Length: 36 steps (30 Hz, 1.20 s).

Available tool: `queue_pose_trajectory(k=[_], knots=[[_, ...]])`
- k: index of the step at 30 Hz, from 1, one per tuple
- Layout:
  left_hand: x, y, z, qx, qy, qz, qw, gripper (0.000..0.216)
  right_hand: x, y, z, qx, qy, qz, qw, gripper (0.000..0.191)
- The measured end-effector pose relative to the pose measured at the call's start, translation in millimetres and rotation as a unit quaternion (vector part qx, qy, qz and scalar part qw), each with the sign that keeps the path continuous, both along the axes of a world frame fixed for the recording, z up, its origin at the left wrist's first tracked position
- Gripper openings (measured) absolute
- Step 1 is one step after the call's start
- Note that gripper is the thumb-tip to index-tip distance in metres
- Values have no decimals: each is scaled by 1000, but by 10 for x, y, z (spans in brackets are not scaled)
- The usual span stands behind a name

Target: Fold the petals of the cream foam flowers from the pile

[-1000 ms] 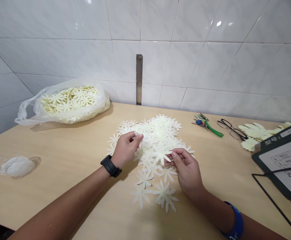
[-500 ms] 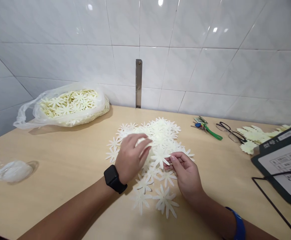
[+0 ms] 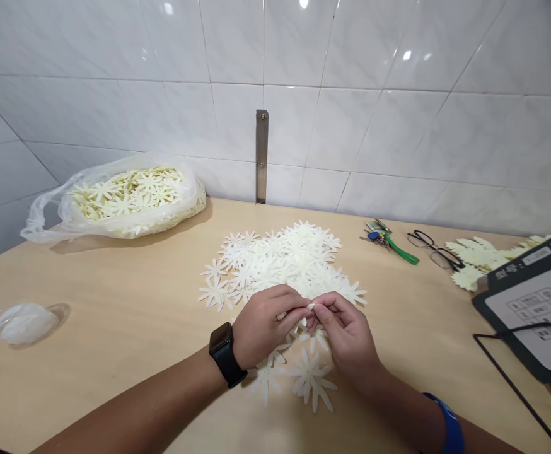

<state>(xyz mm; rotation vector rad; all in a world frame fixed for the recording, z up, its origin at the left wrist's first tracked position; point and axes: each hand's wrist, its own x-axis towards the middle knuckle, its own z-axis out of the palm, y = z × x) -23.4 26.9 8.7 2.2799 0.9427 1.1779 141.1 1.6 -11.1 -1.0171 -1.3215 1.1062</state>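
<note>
Pinching a small white piece [image 3: 310,306] between their fingers [image 3: 299,314], the left hand [image 3: 266,325] and right hand [image 3: 351,334] met at the near side of a heap of pale flower cutouts [image 3: 285,258] on the desk [image 3: 138,302]. Farther out, I saw a plastic bag [image 3: 65,217] of similar cutouts [image 3: 128,192] leftward, keys [image 3: 377,237] and glasses [image 3: 434,247] rightward.
</note>
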Motion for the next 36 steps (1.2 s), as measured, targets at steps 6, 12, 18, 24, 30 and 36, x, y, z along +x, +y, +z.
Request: queue_pose_trajectory(k=[6,12,18,24,30,36], knots=[[-7,9,-18,-3,-7,0,1000,15,-22,-5,14,-23,11,-10,1000,19],[-18,15,-38,28,17,9,999,16,-20,-8,-8,-31,11,-11,999,18],[-22,15,-51,62,38,17,997,19,-43,-24,-42,-44,14,-16,999,17],[-33,28,-47,21,19,-8,1000,20,-41,-19,-13,-36,4,-20,999,21],[11,6,43,-144,-61,3,988,16,-30,14,-11,-49,20,-42,998,24],[-90,175,107,-289,-170,80,939,16,2,45,-45,-63,37,-77,994,26]])
